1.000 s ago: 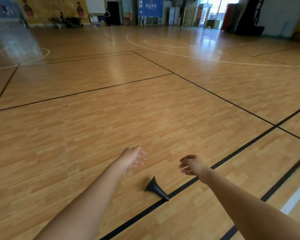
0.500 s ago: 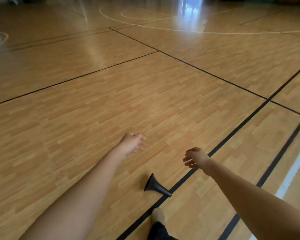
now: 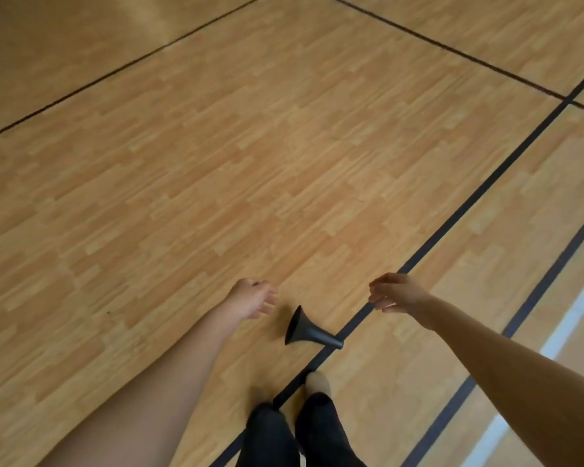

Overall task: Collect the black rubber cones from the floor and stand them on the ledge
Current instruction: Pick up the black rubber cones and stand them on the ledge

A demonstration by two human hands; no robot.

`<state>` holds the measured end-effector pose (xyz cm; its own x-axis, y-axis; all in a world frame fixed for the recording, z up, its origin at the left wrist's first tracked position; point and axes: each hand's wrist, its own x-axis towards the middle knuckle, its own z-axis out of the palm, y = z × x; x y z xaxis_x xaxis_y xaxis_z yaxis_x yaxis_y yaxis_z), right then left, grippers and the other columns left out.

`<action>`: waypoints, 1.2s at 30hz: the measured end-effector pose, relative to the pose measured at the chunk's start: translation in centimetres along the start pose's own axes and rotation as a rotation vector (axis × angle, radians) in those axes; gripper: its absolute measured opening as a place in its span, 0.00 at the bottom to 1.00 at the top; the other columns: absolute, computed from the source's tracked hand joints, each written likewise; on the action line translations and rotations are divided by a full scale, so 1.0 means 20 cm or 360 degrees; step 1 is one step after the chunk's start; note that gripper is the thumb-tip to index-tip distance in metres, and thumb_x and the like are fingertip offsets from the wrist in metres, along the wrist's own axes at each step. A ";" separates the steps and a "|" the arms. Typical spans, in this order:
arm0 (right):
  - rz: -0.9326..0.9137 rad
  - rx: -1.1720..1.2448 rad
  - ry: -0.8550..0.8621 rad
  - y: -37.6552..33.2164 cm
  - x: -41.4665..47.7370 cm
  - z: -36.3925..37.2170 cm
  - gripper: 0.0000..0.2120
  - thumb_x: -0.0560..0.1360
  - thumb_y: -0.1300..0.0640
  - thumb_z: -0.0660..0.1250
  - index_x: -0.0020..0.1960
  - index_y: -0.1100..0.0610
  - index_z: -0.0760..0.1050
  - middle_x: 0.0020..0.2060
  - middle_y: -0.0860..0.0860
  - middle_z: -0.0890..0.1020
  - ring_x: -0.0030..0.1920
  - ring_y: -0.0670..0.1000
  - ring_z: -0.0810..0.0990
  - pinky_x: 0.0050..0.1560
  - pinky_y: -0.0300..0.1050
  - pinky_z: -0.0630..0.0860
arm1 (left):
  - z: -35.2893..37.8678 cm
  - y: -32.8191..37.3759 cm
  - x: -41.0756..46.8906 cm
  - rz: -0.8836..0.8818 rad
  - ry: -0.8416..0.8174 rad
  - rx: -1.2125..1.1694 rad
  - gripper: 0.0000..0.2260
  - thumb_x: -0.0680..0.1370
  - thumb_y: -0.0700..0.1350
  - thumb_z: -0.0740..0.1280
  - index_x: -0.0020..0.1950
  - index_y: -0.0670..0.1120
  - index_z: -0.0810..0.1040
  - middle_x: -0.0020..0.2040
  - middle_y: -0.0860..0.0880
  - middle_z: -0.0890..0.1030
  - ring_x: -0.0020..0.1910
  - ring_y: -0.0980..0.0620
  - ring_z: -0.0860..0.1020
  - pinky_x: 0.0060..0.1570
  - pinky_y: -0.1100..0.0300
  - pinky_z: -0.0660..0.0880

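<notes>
One black rubber cone (image 3: 309, 332) lies on its side on the wooden floor (image 3: 216, 197), low in the view at about 6 o'clock. Its wide mouth faces 10 o'clock and its narrow end points to 4 o'clock, reaching the edge of a broad dark line (image 3: 469, 203).

The left hand (image 3: 252, 298) hangs just at the cone's 10 o'clock, released, with its fingers loose and nothing in it. The right hand (image 3: 395, 293) hangs at the cone's 2 o'clock over that same line, fingers loosely curled round nothing. Neither hand touches the cone, which sits in the gap between them.

Two legs in dark trousers (image 3: 284, 439) stand at 6 o'clock, with one pale foot (image 3: 317, 382) just below the cone's narrow end.

The court markings come to five. Two broad dark lines run from 7 toward 1 o'clock, the second (image 3: 553, 267) lying further right. One white stripe (image 3: 570, 311) lies beyond them at 4 o'clock. Two thin dark lines (image 3: 115, 70) (image 3: 452, 50) cross the far boards.

From 9 round to 12 o'clock the floor stretches wide and bare.
</notes>
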<state>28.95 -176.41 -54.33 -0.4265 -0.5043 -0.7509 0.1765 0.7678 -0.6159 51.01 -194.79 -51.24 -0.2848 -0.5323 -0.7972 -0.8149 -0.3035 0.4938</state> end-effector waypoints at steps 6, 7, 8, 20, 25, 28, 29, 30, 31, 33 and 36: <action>0.0313 -0.0171 -0.0162 0.33 0.28 0.13 0.10 0.76 0.63 0.67 0.56 0.60 0.76 0.48 0.59 0.81 0.49 0.57 0.80 0.52 0.49 0.77 | 0.10 -0.22 0.40 -0.0141 -0.0136 0.0099 0.08 0.79 0.48 0.63 0.52 0.48 0.80 0.43 0.51 0.84 0.41 0.53 0.82 0.40 0.59 0.73; 0.0398 -0.0199 -0.0218 0.41 0.36 0.17 0.10 0.76 0.63 0.67 0.57 0.60 0.76 0.50 0.60 0.80 0.51 0.57 0.79 0.53 0.50 0.77 | 0.13 -0.29 0.51 -0.0180 -0.0164 0.0144 0.08 0.79 0.48 0.62 0.50 0.49 0.80 0.42 0.51 0.84 0.40 0.53 0.82 0.39 0.59 0.73; 0.0497 -0.0194 -0.0257 0.48 0.40 0.22 0.10 0.76 0.61 0.67 0.57 0.59 0.76 0.52 0.61 0.80 0.52 0.57 0.78 0.52 0.50 0.76 | 0.15 -0.33 0.60 -0.0205 -0.0187 0.0208 0.09 0.79 0.49 0.61 0.49 0.50 0.80 0.43 0.51 0.84 0.40 0.53 0.82 0.39 0.59 0.73; 0.0845 0.0074 0.0065 1.50 1.47 0.85 0.21 0.77 0.66 0.63 0.70 0.56 0.71 0.61 0.60 0.76 0.57 0.57 0.74 0.55 0.49 0.70 | 0.72 -1.06 1.81 -0.0128 -0.0258 0.0704 0.26 0.81 0.59 0.53 0.78 0.51 0.56 0.74 0.49 0.65 0.70 0.45 0.67 0.64 0.50 0.66; 0.0801 0.0179 0.0226 1.86 2.04 1.05 0.31 0.78 0.63 0.64 0.77 0.55 0.56 0.71 0.58 0.66 0.67 0.61 0.69 0.54 0.50 0.68 | 0.94 -1.42 2.31 -0.0214 -0.0372 0.0600 0.35 0.78 0.61 0.62 0.79 0.53 0.48 0.78 0.50 0.55 0.76 0.45 0.58 0.70 0.47 0.60; 0.0924 0.0320 0.0371 2.04 2.28 1.14 0.28 0.78 0.56 0.65 0.74 0.58 0.58 0.69 0.59 0.67 0.63 0.62 0.70 0.52 0.51 0.68 | 1.04 -1.61 2.51 0.0006 -0.0574 0.0784 0.27 0.77 0.59 0.63 0.73 0.51 0.65 0.69 0.49 0.72 0.67 0.47 0.71 0.65 0.50 0.70; 0.0961 0.0333 0.0390 2.06 2.31 1.15 0.26 0.78 0.54 0.64 0.72 0.59 0.60 0.67 0.59 0.68 0.61 0.62 0.71 0.52 0.52 0.68 | 1.07 -1.63 2.51 0.0036 -0.0632 0.0900 0.20 0.78 0.59 0.62 0.65 0.49 0.74 0.61 0.48 0.78 0.60 0.47 0.76 0.59 0.50 0.75; 0.0981 0.0364 0.0403 2.09 2.35 1.18 0.24 0.78 0.53 0.63 0.71 0.59 0.62 0.65 0.59 0.69 0.59 0.61 0.71 0.53 0.52 0.69 | 1.09 -1.66 2.55 0.0088 -0.0641 0.1004 0.16 0.78 0.58 0.61 0.54 0.48 0.77 0.52 0.47 0.80 0.51 0.48 0.79 0.52 0.50 0.78; 0.0996 0.0374 0.0414 2.09 2.35 1.17 0.23 0.78 0.52 0.63 0.69 0.59 0.64 0.64 0.59 0.70 0.57 0.60 0.72 0.53 0.52 0.69 | 1.10 -1.65 2.53 0.0091 -0.0626 0.1041 0.15 0.79 0.58 0.60 0.48 0.48 0.77 0.46 0.47 0.80 0.47 0.48 0.79 0.49 0.50 0.79; 0.0952 0.0370 0.0431 2.04 2.33 1.16 0.23 0.78 0.51 0.64 0.69 0.58 0.64 0.63 0.58 0.72 0.57 0.59 0.72 0.53 0.53 0.70 | 1.06 -1.61 2.50 0.0037 -0.0596 0.0954 0.15 0.80 0.56 0.60 0.48 0.46 0.77 0.46 0.46 0.79 0.46 0.47 0.78 0.50 0.48 0.78; 0.0855 0.0352 0.0452 1.83 2.20 1.10 0.25 0.78 0.51 0.65 0.71 0.58 0.63 0.60 0.57 0.73 0.57 0.59 0.74 0.59 0.57 0.71 | 0.91 -1.49 2.36 0.0068 -0.0543 0.0750 0.11 0.80 0.55 0.61 0.45 0.49 0.74 0.44 0.49 0.78 0.46 0.49 0.76 0.49 0.54 0.75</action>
<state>36.09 -179.19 -115.13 -0.4406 0.0751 -0.8945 0.5965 0.7692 -0.2292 52.67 -196.47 -109.97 -0.4054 -0.2278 -0.8853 -0.9134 0.1386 0.3826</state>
